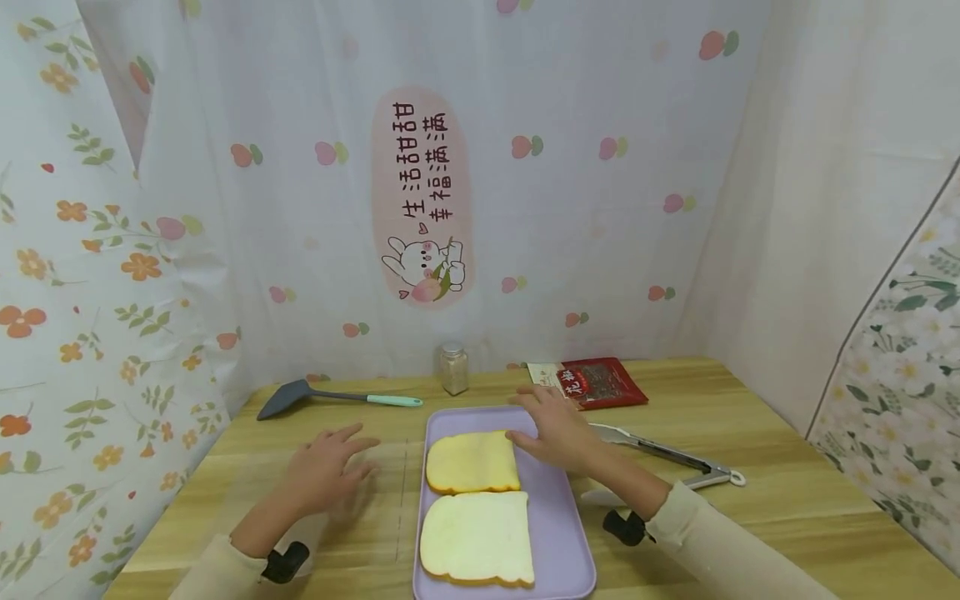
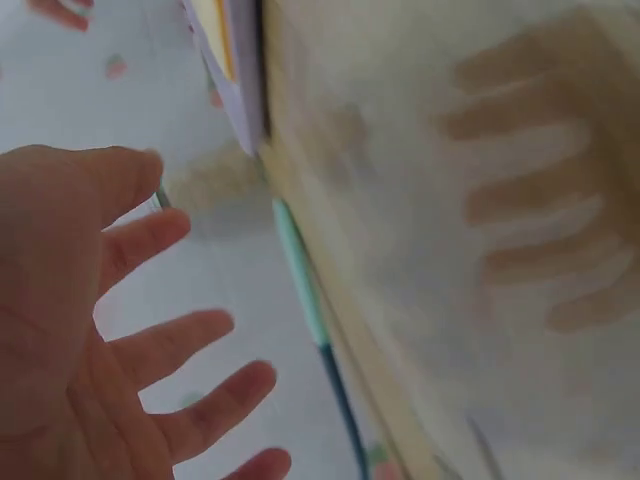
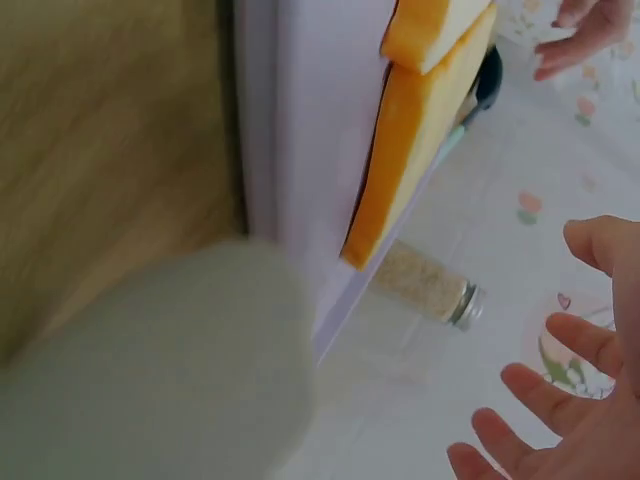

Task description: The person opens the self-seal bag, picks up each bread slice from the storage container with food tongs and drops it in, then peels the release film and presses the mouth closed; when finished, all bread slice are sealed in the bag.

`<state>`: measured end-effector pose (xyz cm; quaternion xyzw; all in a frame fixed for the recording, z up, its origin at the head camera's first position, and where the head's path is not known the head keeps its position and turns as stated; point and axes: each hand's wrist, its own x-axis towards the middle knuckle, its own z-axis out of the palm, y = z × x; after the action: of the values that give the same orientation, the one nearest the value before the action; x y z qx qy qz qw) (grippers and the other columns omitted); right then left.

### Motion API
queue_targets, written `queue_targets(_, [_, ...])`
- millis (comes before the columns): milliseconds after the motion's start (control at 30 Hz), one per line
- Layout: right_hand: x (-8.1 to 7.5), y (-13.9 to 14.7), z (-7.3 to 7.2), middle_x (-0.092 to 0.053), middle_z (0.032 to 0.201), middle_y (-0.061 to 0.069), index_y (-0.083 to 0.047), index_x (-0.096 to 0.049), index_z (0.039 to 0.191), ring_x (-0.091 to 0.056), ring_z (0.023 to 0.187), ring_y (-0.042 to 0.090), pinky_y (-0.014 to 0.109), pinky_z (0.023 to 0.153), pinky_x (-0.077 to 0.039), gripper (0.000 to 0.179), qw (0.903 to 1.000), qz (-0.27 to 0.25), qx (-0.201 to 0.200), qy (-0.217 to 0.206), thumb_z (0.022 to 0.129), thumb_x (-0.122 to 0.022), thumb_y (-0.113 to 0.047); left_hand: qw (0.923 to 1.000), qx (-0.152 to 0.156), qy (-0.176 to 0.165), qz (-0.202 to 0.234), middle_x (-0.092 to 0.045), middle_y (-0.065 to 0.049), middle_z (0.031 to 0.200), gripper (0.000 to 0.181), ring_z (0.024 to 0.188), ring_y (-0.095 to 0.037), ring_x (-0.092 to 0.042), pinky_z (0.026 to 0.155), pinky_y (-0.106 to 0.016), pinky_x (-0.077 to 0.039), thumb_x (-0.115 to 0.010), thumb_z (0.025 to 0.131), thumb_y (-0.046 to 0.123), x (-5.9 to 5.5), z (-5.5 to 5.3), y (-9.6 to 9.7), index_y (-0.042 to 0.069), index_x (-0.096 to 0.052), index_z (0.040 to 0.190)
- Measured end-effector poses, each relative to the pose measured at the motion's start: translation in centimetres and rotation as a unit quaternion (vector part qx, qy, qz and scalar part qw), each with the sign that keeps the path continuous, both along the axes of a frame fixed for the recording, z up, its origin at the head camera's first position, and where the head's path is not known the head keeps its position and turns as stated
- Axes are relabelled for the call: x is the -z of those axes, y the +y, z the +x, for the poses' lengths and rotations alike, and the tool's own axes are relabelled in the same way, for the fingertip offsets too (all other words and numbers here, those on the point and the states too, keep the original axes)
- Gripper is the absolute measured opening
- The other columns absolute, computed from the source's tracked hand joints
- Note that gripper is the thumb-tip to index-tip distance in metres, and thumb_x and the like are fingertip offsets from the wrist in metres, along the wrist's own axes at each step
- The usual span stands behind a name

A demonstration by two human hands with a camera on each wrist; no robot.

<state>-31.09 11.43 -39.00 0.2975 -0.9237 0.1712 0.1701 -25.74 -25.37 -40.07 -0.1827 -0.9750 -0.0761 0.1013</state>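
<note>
Two slices of bread lie flat on a lilac tray (image 1: pixel 551 533), the far slice (image 1: pixel 472 461) almost touching the near slice (image 1: pixel 477 537). My right hand (image 1: pixel 555 429) hovers over the tray's far right corner, beside the far slice, its fingers spread and holding nothing. To the left of the tray, my left hand (image 1: pixel 326 468) hangs above the table with loose, parted fingers and nothing in it. The left wrist view shows the left palm (image 2: pixel 60 330) bare, with the fingers apart. In the right wrist view the right hand's fingers (image 3: pixel 545 395) are likewise parted.
A spatula (image 1: pixel 330 393) with a mint handle lies at the back left. Behind the tray stands a small glass jar (image 1: pixel 453 369). A red spice packet (image 1: pixel 600 383) lies at the back right, with metal tongs (image 1: pixel 675 454) nearer, partly behind the right forearm.
</note>
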Motion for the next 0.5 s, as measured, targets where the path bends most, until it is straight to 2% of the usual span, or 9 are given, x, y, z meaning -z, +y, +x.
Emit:
queue_targets(200, [0.2, -1.3, 0.3, -0.063, 0.120, 0.006, -0.010, -0.069, 0.113, -0.058, 0.110, 0.030, 0.048, 0.087, -0.050, 0.029, 0.9979, -0.023, -0.052, -0.030, 0.088, -0.075, -0.024, 0.9986, 0.031, -0.027, 0.033, -0.057, -0.021, 0.137, 0.031, 0.112, -0.050, -0.057, 0.082, -0.065, -0.047, -0.071, 0.093, 0.031, 0.3, 0.3, -2.9, 0.017, -0.073, 0.120])
queue_targets(300, [0.5, -2.2, 0.3, -0.065, 0.117, 0.005, -0.009, -0.070, 0.113, -0.059, 0.111, 0.029, 0.047, 0.089, -0.050, 0.028, 0.9954, -0.024, -0.077, -0.052, 0.089, -0.074, -0.023, 0.9978, 0.037, -0.033, 0.044, -0.059, -0.023, 0.134, 0.031, 0.112, -0.049, -0.058, 0.079, -0.057, -0.051, -0.073, 0.090, 0.031, 0.3, 0.3, -4.1, 0.016, -0.074, 0.117])
queue_targets(500, [0.4, -4.5, 0.5, -0.066, 0.116, 0.004, -0.007, -0.071, 0.112, -0.059, 0.113, 0.027, 0.045, 0.092, -0.049, 0.027, 0.9897, -0.002, -0.110, -0.092, 0.091, -0.072, -0.023, 0.9952, 0.040, -0.065, 0.061, -0.058, -0.024, 0.133, 0.029, 0.115, -0.051, -0.055, 0.084, -0.059, -0.049, -0.075, 0.088, 0.027, 0.0, 0.3, -6.0, 0.016, -0.075, 0.115])
